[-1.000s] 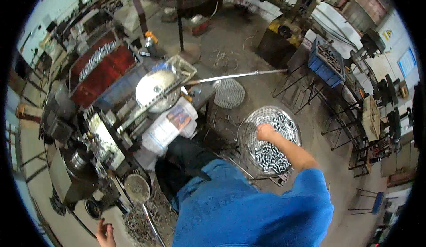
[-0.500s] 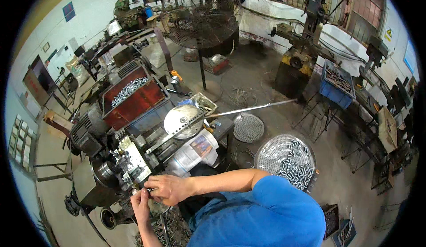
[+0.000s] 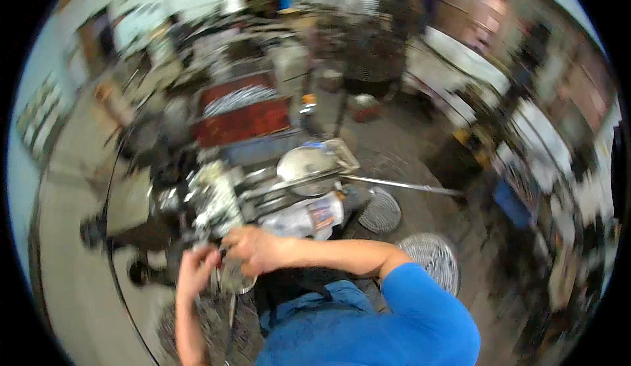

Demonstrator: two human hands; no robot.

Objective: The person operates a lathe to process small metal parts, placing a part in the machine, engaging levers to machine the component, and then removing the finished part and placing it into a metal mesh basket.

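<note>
My left hand (image 3: pixel 197 270) and my right hand (image 3: pixel 253 251) meet low in the view, in front of a lathe (image 3: pixel 217 201). Their fingers are bent and closed, with the fingertips almost touching. Between them is a small dark thing (image 3: pixel 222 253), too blurred to name. Just under my right hand lies a round, pale metal dish (image 3: pixel 238 279). A printed paper sheet (image 3: pixel 322 216) covers part of the lathe beyond my right forearm. Behind the paper rests a round metal disc (image 3: pixel 299 167).
A red bin (image 3: pixel 243 126) of shiny metal parts stands behind the lathe. A long metal rod (image 3: pixel 407 184) sticks out rightward. Two round trays, a smaller one (image 3: pixel 380 211) and a larger one (image 3: pixel 437 264), sit at the right. A blue crate (image 3: pixel 514 201) is farther right.
The whole view has swung, so the lathe and bins appear shifted right, and the picture is now smeared. Both hands remain close together, with the left fingers a little farther from the right.
</note>
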